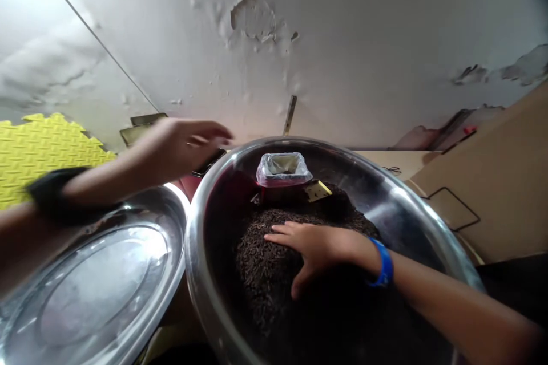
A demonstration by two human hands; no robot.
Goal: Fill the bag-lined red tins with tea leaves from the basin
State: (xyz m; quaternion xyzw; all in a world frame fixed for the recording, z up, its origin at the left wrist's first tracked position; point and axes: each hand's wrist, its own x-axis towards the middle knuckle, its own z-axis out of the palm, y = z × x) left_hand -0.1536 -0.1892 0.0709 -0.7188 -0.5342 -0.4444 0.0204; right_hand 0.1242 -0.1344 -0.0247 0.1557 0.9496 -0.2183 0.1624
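Note:
A large metal bowl [199, 274] holds a heap of dark, dry strips [269, 262] that look like loose tea. My right hand [314, 245], with a blue band at the wrist, rests palm down on the heap, fingers and thumb spread. At the back of the bowl stands a dark red box [278, 197] with a clear plastic liner [285, 165] folded over its rim. Beside the box lies a gold-coloured flap or lid [317, 191]. Blurred by motion, my left hand [192, 140] hangs above the bowl's left rim, its fingers bent; whether it holds anything is unclear.
A shiny metal tray [98, 291] sits left of the bowl, partly under my left forearm. Yellow foam matting [47, 154] is at the far left. Cardboard [505, 182] stands on the right. Behind everything rises a peeling wall [342, 57].

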